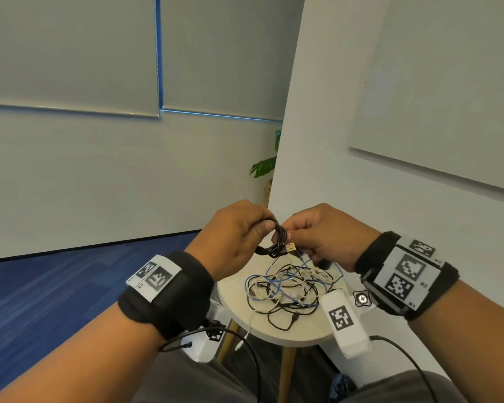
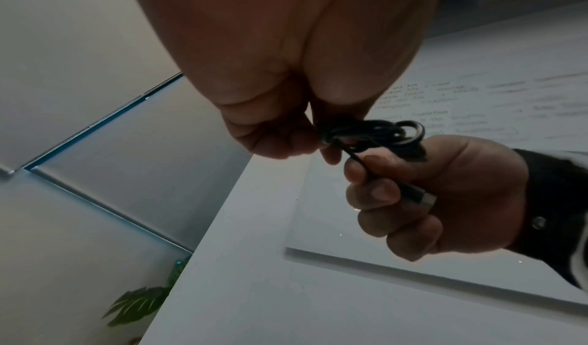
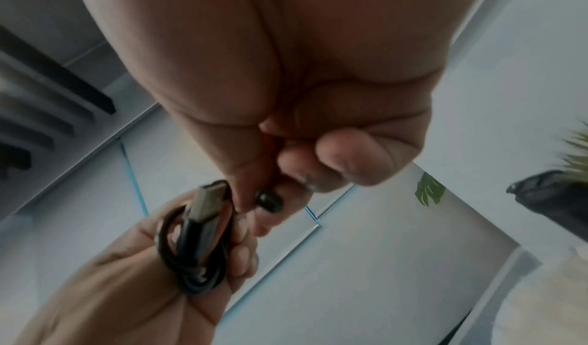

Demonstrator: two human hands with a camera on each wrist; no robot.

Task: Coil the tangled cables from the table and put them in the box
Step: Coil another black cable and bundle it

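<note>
My left hand [image 1: 245,234] grips a small coil of black cable [image 1: 275,242] above the table. The coil's metal USB plug [image 1: 290,247] sticks out toward my right hand [image 1: 312,237], which pinches the cable's other end. In the left wrist view the coil [image 2: 375,134] sits between both hands, and the right hand [image 2: 445,192] holds a strand ending in a small plug [image 2: 424,197]. From the right wrist I see the left hand [image 3: 127,262] wrapped around the coil [image 3: 191,252]. A tangle of black, white and blue cables [image 1: 288,289] lies on the round table [image 1: 303,333].
The small round table stands on wooden legs [image 1: 285,370] against a white wall [image 1: 332,141]. A white object with a marker [image 1: 207,341] sits low beside the table, partly hidden by my left wrist. Blue carpet [image 1: 56,286] lies to the left. A plant [image 1: 264,167] stands behind.
</note>
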